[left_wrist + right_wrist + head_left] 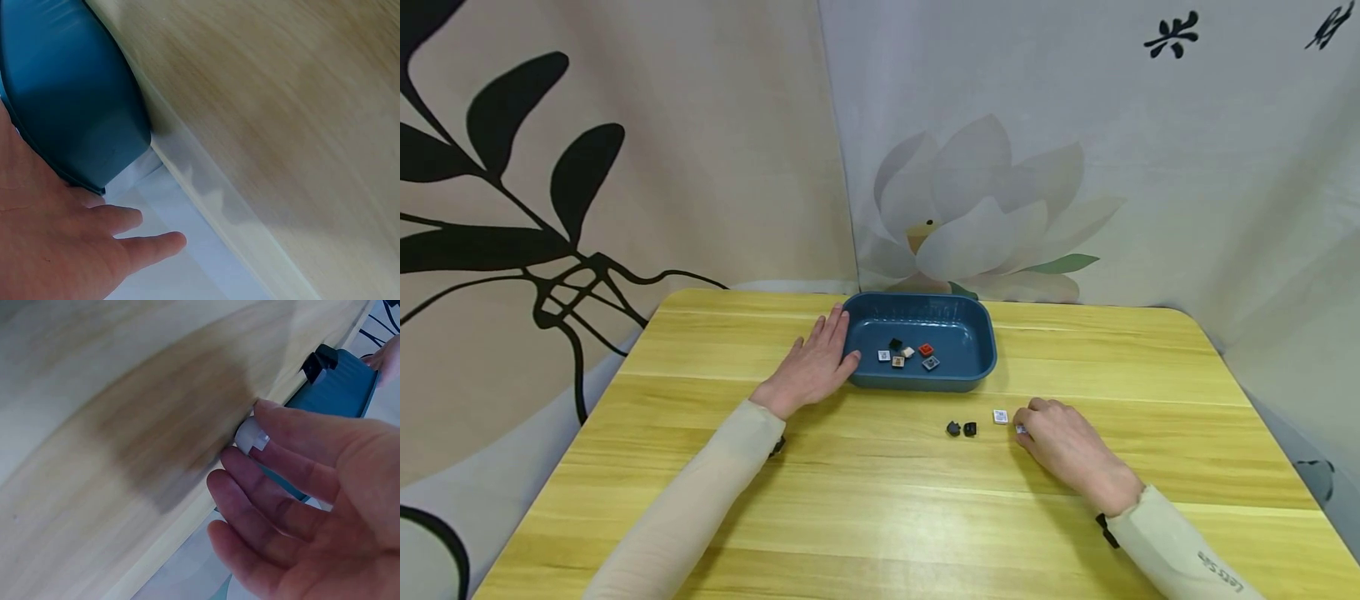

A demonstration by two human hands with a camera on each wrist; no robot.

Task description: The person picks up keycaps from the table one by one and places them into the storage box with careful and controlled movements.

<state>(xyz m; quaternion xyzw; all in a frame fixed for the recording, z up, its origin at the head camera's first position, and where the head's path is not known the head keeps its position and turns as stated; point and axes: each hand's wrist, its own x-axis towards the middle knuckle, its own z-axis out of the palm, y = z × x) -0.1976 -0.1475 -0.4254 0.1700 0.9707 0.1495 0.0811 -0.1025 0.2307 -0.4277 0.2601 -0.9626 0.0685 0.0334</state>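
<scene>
My left hand point(811, 364) rests with straight fingers against the left wall of a blue rectangular tray point(917, 384). In the left wrist view, its palm lies along the tray's side point(75, 106). To the right of the tray's front, my right hand point(1071, 442) pinches a small white block point(251, 435) between thumb and index finger, at the tabletop. The other fingers are loosely bent. Just left of that hand lies another white block point(1001, 417) with a printed top. Two small black blocks point(953, 428) sit side by side further left.
Inside the tray are several small blocks, among them a red one point(926, 349), a black one point(896, 343) and a grey one point(931, 363). The wooden table point(865, 517) ends at the back against a printed curtain point(760, 150).
</scene>
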